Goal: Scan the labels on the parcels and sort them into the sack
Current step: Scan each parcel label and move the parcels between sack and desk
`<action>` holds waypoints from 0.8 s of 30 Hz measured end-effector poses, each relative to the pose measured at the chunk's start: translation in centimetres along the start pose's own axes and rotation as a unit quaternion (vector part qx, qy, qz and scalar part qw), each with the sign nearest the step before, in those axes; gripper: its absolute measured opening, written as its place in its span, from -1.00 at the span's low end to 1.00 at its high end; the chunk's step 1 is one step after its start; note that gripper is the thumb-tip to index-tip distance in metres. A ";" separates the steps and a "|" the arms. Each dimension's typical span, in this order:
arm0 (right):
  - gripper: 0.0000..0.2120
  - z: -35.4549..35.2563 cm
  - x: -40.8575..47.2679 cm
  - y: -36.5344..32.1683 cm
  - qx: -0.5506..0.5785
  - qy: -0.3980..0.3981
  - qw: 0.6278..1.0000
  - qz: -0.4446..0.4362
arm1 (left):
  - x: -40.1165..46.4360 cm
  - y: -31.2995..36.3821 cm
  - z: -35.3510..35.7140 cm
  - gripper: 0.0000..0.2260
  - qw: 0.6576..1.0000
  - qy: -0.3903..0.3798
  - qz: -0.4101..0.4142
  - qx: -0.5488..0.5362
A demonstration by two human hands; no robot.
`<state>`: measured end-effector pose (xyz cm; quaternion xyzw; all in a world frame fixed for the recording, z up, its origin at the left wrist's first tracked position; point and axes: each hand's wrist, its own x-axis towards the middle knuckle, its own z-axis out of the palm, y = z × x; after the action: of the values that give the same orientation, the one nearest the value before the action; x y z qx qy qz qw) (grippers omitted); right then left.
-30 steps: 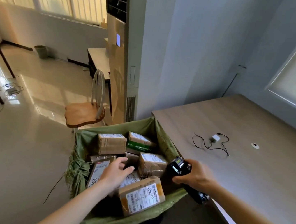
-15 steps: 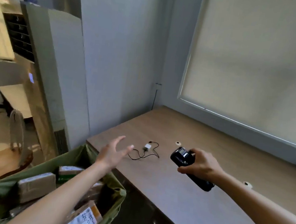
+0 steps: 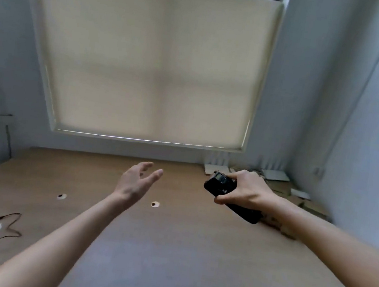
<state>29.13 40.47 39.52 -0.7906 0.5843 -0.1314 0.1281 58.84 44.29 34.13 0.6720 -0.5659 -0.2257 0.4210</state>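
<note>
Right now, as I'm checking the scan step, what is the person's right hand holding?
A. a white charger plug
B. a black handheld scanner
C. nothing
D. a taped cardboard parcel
B: the right hand grips the black handheld scanner above the wooden table.

Left hand [image 3: 139, 180] raised on an outstretched bare forearm, fingers straight and loosely spread, holding nothing. Right hand [image 3: 243, 190] level with it, fingers and thumb curled round a black handheld scanner [image 3: 220, 184]; its handle juts out below the grip.
</note>
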 end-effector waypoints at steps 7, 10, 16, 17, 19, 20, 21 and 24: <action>-0.58 -4.4 -3.3 18.4 0.017 0.064 0.978 0.195 | 6.1 7.8 18.3 -0.46 0.989 -0.139 0.039 -0.010; -0.56 -4.8 -3.9 24.7 0.030 0.096 0.959 0.265 | 8.6 10.2 25.5 -0.46 0.984 -0.170 0.055 -0.019; -0.53 -4.6 -1.0 36.3 0.033 0.101 0.931 0.350 | 14.3 12.4 39.0 -0.47 0.968 -0.240 0.075 -0.006; -0.53 -4.5 0.1 38.1 0.031 0.098 0.928 0.359 | 15.7 12.7 41.1 -0.47 0.966 -0.248 0.076 -0.006; -0.54 -4.3 2.3 41.6 0.026 0.085 0.923 0.376 | 18.4 13.1 45.3 -0.48 0.961 -0.266 0.075 -0.009; -0.53 -4.3 3.5 43.2 0.026 0.078 0.920 0.383 | 19.6 13.3 47.4 -0.48 0.958 -0.276 0.072 -0.010; -0.53 -4.3 4.7 44.9 0.026 0.070 0.918 0.389 | 20.9 13.4 49.4 -0.47 0.956 -0.287 0.068 -0.005; -0.51 -4.2 8.4 49.1 0.028 0.046 0.913 0.405 | 24.2 13.3 54.8 -0.47 0.944 -0.318 0.086 0.037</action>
<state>-13.66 18.22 26.40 -0.4749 0.8558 -0.1210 0.1657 14.76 4.19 19.51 0.5295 -0.7339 -0.3690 0.2119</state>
